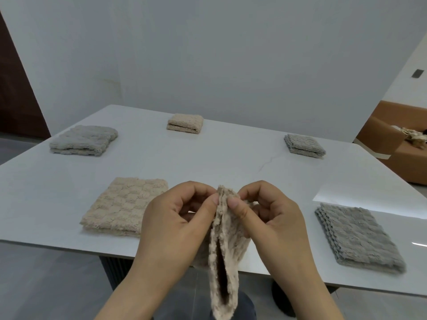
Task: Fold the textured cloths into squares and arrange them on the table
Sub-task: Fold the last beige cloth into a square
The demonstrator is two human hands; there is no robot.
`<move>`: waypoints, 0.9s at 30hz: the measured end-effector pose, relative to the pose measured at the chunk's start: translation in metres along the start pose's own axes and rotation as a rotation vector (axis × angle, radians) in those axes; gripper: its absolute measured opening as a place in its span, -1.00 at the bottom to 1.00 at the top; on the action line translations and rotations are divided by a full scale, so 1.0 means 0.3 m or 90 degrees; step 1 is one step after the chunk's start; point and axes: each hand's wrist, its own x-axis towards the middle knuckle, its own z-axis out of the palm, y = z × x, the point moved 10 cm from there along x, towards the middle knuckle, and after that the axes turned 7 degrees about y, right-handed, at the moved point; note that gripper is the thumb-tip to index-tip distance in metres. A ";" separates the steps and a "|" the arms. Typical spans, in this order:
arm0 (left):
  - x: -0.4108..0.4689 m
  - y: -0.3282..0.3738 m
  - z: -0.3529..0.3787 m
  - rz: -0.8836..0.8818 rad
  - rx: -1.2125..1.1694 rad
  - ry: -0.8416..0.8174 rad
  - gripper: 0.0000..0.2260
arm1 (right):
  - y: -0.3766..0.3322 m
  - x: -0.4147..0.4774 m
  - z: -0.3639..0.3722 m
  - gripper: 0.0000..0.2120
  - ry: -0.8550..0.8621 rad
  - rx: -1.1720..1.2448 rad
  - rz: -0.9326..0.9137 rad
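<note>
Pale grey walls (pixel 208 54) back a white surface (pixel 208 158), and over its near edge a beige textured cloth (pixel 225 250) is held up in the air, doubled lengthwise. Its layers meet at the top and part lower down, showing a dark gap between them. Its lower end hangs below the surface's edge, close to the person.

The left hand (pixel 171 229) takes the cloth's top edge from the left, pinching it between thumb and forefinger, with the other fingers curled into the palm. The right hand (pixel 275 225) mirrors it from the right, its thumb lying flat on the near face of the cloth and its forefinger bent over the top. Each grip is closed on that same upper edge, almost touching the other. Both forearms rise from the bottom of the view, wrists bent inward.

Five folded cloths lie well apart on the surface:
- a large beige folded cloth (pixel 124 205) just left of the hands
- a grey scallop-edged folded cloth (pixel 360 236) at near right
- a pale grey folded cloth (pixel 83 140) at far left
- a small beige folded cloth (pixel 185 121) at far middle
- a small grey folded cloth (pixel 303 145) at far right

A brown sofa (pixel 392 139) shows beyond the right edge, and a dark door (pixel 16 93) at far left
</note>
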 end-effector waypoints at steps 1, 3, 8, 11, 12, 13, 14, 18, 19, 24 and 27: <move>-0.002 0.004 0.001 -0.001 -0.004 -0.007 -0.89 | 0.000 0.000 -0.001 -0.84 0.001 -0.003 0.000; -0.006 0.006 0.002 -0.011 -0.027 -0.020 -0.94 | -0.002 0.000 -0.003 -0.86 0.004 -0.013 -0.005; -0.010 -0.014 -0.008 -0.053 -0.057 -0.013 -0.97 | -0.013 -0.002 0.003 -0.87 0.005 -0.024 -0.014; -0.010 -0.023 -0.021 -0.062 -0.035 -0.006 -0.95 | -0.018 -0.005 0.007 -0.88 0.001 -0.032 -0.020; -0.010 -0.029 -0.025 -0.071 -0.027 -0.003 -0.95 | -0.020 -0.006 0.009 -0.88 -0.002 -0.034 -0.022; -0.010 -0.032 -0.028 -0.077 -0.023 -0.001 -0.94 | -0.023 -0.006 0.010 -0.88 -0.005 -0.036 -0.024; -0.007 -0.033 -0.031 -0.078 -0.020 0.000 -0.92 | -0.024 -0.006 0.011 -0.88 -0.009 -0.038 -0.025; 0.007 -0.013 -0.035 -0.037 -0.011 -0.007 -0.87 | -0.017 -0.001 0.003 -0.87 -0.036 -0.077 -0.029; 0.011 -0.012 -0.040 -0.034 -0.013 -0.005 -0.86 | -0.014 0.003 -0.003 -0.87 -0.040 -0.100 -0.036; 0.028 -0.001 -0.071 -0.004 0.001 0.013 -0.85 | 0.023 0.015 -0.036 -0.82 -0.059 -0.184 -0.047; 0.041 -0.004 -0.092 0.000 -0.003 0.020 -0.85 | 0.040 0.022 -0.049 -0.83 -0.079 -0.244 -0.061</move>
